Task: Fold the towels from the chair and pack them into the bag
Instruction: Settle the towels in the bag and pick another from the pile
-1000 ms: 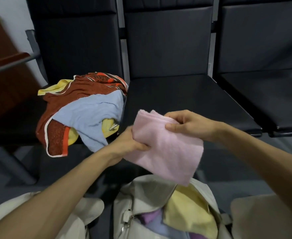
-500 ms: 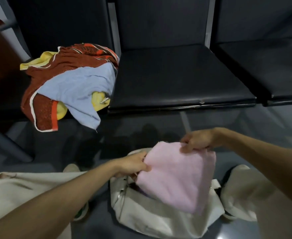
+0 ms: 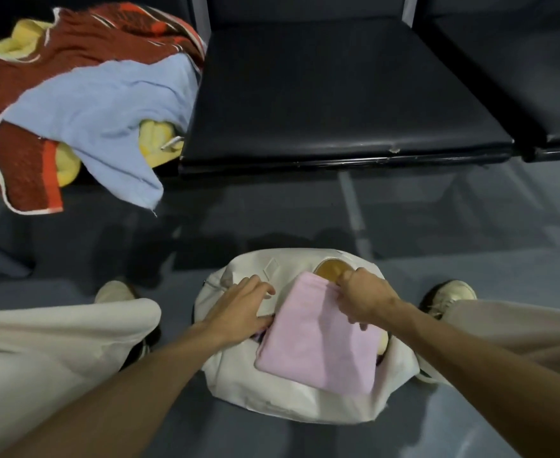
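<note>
The bag (image 3: 272, 401) stands on the floor (image 3: 272, 219) between the person's feet, mouth up. The folded pink towel (image 3: 318, 345) lies partly in the opening, its near end resting over the bag's front wall. The left hand (image 3: 242, 309) lies on the bag's left flap, fingers (image 3: 255, 287) spread and fairly straight, pressing it aside. Whether the thumb hooks the edge I cannot tell. The right hand (image 3: 364, 299) has its fingers curled, pinching the towel's far edge beside the zip.

To do this well, I'd hold the mouth wide with the left hand and feed the towel in flat, far edge first. The overhanging end gets tucked in last so the fold stays square. Terry this soft looks likely to buckle if shoved from one end.

The bag is cream cloth, soft-sided and slumped, with a tan lining showing. The floor is grey, smooth and faintly glossy.

Beyond it, the middle chair (image 3: 338, 94) has a black padded seat, squared and slightly shiny. On the seat to its left the unfolded towels are heaped and crumpled: a thin blue towel (image 3: 106, 104), a rust-red towel (image 3: 17, 166) with pale trim, and a fluffy yellow towel (image 3: 154, 140). Their corners hang over the front.
</note>
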